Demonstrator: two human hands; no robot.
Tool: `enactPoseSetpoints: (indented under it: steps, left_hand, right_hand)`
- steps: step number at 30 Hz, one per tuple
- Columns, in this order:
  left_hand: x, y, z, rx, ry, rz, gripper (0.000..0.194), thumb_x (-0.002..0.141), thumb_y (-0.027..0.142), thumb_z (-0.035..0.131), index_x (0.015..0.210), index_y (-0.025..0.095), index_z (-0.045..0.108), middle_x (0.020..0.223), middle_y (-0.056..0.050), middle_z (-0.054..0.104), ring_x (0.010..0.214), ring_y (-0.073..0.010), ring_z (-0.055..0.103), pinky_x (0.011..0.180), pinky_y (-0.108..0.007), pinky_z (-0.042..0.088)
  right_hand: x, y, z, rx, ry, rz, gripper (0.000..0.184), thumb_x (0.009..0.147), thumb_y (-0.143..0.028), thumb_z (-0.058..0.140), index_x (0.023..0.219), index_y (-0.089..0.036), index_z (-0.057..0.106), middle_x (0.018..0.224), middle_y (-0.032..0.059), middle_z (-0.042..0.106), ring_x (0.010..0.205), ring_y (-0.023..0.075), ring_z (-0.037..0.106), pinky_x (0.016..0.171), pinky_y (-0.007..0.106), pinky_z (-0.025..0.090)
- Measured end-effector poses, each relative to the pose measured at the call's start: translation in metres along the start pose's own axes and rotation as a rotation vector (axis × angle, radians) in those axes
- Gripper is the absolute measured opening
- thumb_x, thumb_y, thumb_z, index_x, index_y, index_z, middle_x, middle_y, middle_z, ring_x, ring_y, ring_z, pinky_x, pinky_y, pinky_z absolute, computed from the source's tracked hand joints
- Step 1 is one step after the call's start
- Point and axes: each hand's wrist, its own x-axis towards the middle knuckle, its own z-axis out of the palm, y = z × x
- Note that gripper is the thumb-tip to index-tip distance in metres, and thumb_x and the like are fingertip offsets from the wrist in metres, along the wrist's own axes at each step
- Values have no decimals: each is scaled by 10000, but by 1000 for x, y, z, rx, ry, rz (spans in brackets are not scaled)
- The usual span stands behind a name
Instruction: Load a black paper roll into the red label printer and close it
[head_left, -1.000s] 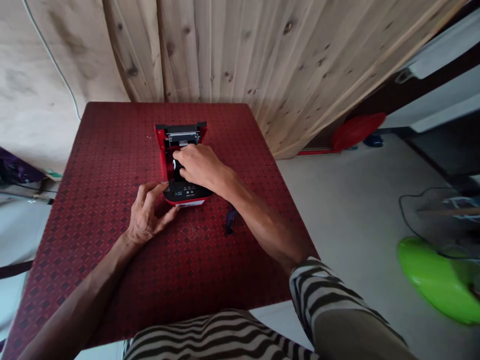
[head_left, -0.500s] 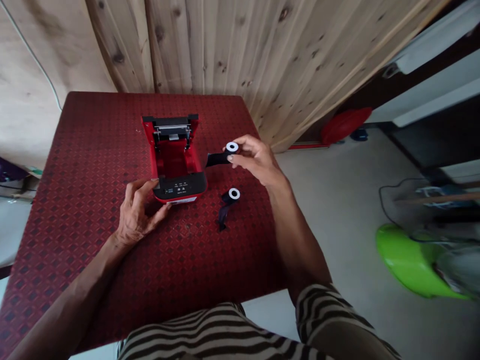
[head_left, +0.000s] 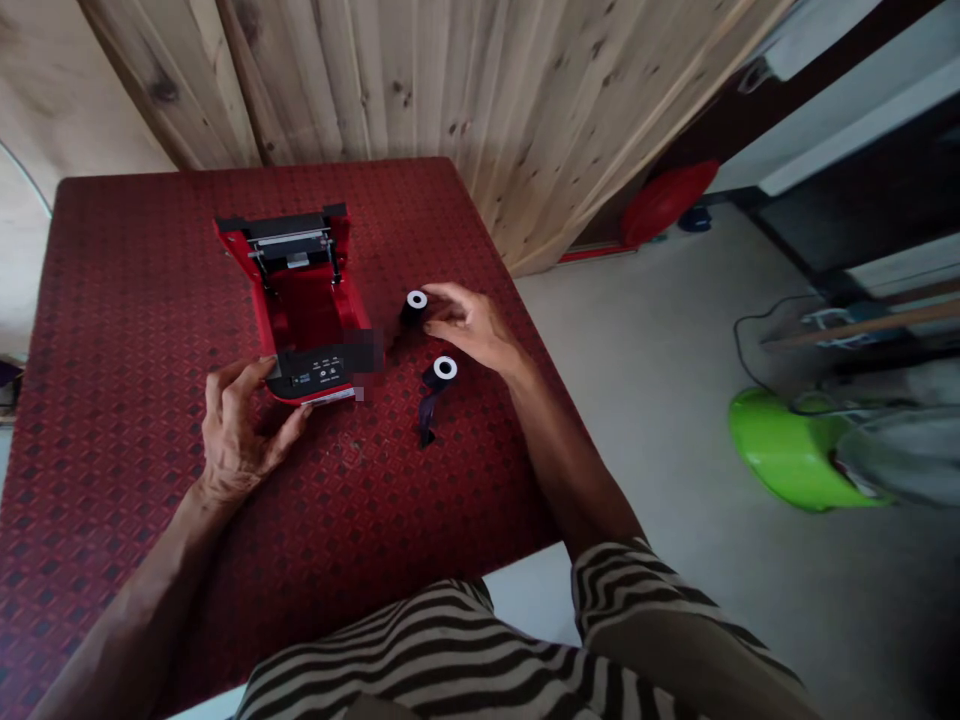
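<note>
A red and black label printer (head_left: 311, 300) stands on the table with its lid raised and its inner bay exposed. My left hand (head_left: 240, 430) grips its front left corner, fingers on the top panel and thumb at the lower front edge. A roll of black ribbon (head_left: 414, 309) with a white core stands upright to the printer's right. Beside that roll is my right hand (head_left: 469, 325), its fingers and thumb apart at the roll's right side, perhaps still touching it. Closer to me, a second black roll (head_left: 441, 373) has its loose tail trailing forward.
The table (head_left: 360, 540) has a red patterned cover and meets a wooden plank wall (head_left: 390, 80) at the back. On the floor to the right are a green basin (head_left: 784, 450), a red round object (head_left: 667, 200) and a dark cable (head_left: 739, 335).
My right hand has lowered the first ribbon roll to the table, and its fingers have loosened around it. My left hand keeps its hold on the printer. The whole view has shifted.
</note>
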Motion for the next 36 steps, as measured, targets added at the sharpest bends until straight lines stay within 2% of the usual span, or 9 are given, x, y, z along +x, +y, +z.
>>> enactPoseSetpoints:
  steps: [4, 8, 13, 17, 21, 23, 25, 30, 36]
  left_hand:
    - [-1, -1, 1, -4, 3, -13, 785, 909, 406, 835, 1582, 243, 467, 1284, -116, 681, 1162, -292, 670, 965, -439, 609]
    - [-1, 0, 0, -8, -15, -19, 827, 887, 410, 859, 1591, 249, 456, 1292, -133, 679, 1151, -292, 666, 964, -440, 602]
    - [-1, 2, -1, -7, -3, -22, 800, 902, 407, 846, 1584, 269, 452, 1275, -116, 679, 1164, -288, 672, 974, -442, 605]
    - [-3, 4, 1, -49, 3, -43, 769, 912, 394, 837, 1570, 245, 468, 1298, -139, 679, 1184, -297, 682, 988, -442, 618]
    - [-5, 4, 2, -20, 4, -14, 793, 918, 396, 826, 1587, 215, 441, 1277, -142, 679, 1153, -288, 689, 952, -417, 646]
    - [-6, 3, 2, -26, 1, -23, 765, 937, 401, 802, 1584, 211, 441, 1289, -140, 670, 1161, -277, 688, 957, -401, 649]
    - [-6, 4, 2, -42, -3, -33, 723, 960, 399, 771, 1575, 202, 446, 1300, -144, 660, 1179, -269, 687, 969, -387, 648]
    - [-8, 7, 3, -63, -25, -66, 680, 989, 411, 731, 1572, 227, 434, 1281, -125, 655, 1145, -242, 687, 957, -373, 657]
    - [-9, 9, 5, -91, -22, -92, 683, 975, 379, 746, 1567, 220, 444, 1290, -136, 653, 1157, -247, 676, 969, -376, 656]
  right_hand:
    - [-51, -13, -22, -65, 4, 66, 374, 893, -288, 725, 1265, -256, 741, 1299, 77, 784, 1108, 245, 754, 980, 454, 610]
    - [-88, -18, -12, -13, -71, 76, 547, 836, -267, 805, 1372, -281, 696, 1416, 70, 730, 1230, 246, 719, 1036, 458, 597]
    - [-88, -9, 22, -1, 64, 48, 341, 858, -325, 794, 1190, -253, 764, 1229, 65, 790, 1162, 247, 735, 1076, 486, 565]
    - [-86, -31, 16, 23, 52, 14, 317, 892, -356, 782, 1193, -264, 736, 1198, 59, 793, 1055, 234, 765, 951, 436, 625]
    - [-65, -95, 4, -238, -16, -281, 283, 977, -314, 731, 1254, -273, 694, 1230, 60, 784, 1126, 254, 742, 1020, 459, 592]
    - [-43, -127, 14, -395, -77, -443, 305, 1014, -253, 669, 1319, -259, 661, 1278, 81, 762, 1180, 275, 710, 1058, 492, 570]
    - [-18, -147, 34, -520, -179, -513, 302, 1026, -172, 623, 1323, -227, 644, 1283, 96, 751, 1201, 285, 681, 1081, 510, 551]
    - [26, -161, 85, -860, -411, -392, 350, 964, 51, 540, 1249, -118, 653, 1154, 148, 758, 1152, 286, 689, 1015, 435, 564]
    - [45, -156, 103, -1025, -449, -314, 365, 957, 44, 557, 1248, -117, 707, 1139, 183, 774, 1043, 297, 748, 892, 406, 569]
